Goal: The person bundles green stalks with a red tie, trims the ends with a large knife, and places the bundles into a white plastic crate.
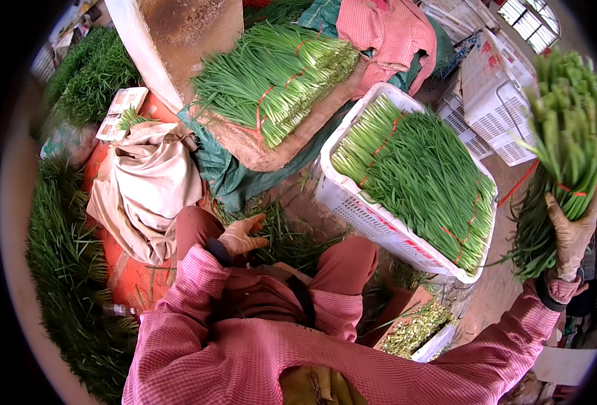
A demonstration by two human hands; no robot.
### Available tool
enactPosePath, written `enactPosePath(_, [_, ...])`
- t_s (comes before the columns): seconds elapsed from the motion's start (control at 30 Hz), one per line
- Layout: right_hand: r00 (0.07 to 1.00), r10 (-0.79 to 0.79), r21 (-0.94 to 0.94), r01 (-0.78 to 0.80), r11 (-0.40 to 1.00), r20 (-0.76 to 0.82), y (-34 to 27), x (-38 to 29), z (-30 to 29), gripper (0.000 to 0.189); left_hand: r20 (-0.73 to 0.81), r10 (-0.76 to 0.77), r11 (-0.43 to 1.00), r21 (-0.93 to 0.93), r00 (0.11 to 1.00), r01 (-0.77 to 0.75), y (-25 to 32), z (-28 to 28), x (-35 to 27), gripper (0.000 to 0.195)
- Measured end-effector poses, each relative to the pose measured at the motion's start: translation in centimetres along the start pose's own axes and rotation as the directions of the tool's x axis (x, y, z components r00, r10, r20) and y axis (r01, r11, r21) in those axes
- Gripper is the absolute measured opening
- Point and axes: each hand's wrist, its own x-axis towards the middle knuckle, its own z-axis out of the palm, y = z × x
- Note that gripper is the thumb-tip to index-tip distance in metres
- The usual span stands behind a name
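Note:
My right hand (567, 230), in a thin pale glove, is raised at the far right and grips a bundle of garlic chives (571, 136) near its red tie. Pale stem ends point up, and the dark leaves hang below the wrist. My left hand (239, 236), also gloved, is over my left knee with fingers apart and nothing in it. Ahead to the right stands a white perforated plastic crate (369, 215) packed with tied chive bundles (425, 177). More tied bundles (283, 81) lie on a brown padded surface (273, 159) in front of me.
A beige cloth (146, 177) lies on an orange-red surface (126, 276) to the left, beside a long heap of loose chives (71, 263). White crates (501, 111) stand at the back right. A box of stem trimmings (415, 329) is by my right side. Loose leaves (293, 240) litter the floor.

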Motion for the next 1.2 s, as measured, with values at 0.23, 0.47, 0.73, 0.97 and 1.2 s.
enactPosePath(0.23, [0.863,-0.114,-0.213,0.246,0.945,0.492,6.4,-2.2,17.0,0.087,0.012,-0.13,0.983,0.13,0.991,0.127,0.8,1.6,-0.5,0.073])
enactPosePath(0.47, [0.73,-0.031,-0.016,0.057,0.998,0.683,15.9,-8.2,35.2,0.093,-0.033,-0.129,0.963,0.234,0.991,0.133,2.7,1.8,-0.1,0.067])
enactPosePath(0.73, [0.715,-0.001,-0.128,0.126,0.984,0.699,13.6,-8.3,34.0,0.098,-0.091,0.771,0.632,0.224,0.63,-0.741,19.1,1.7,12.9,0.046])
enactPosePath(0.97, [0.598,0.097,-0.229,0.147,0.962,0.795,12.2,-7.4,33.1,0.11,0.614,-0.129,0.479,0.726,0.778,-0.493,25.3,4.7,28.3,0.124])
enactPosePath(1.2, [0.497,0.288,-0.443,0.225,0.868,0.818,14.4,-7.5,27.1,0.133,0.437,0.262,0.1,0.875,0.861,-0.474,21.8,5.8,25.3,0.116])
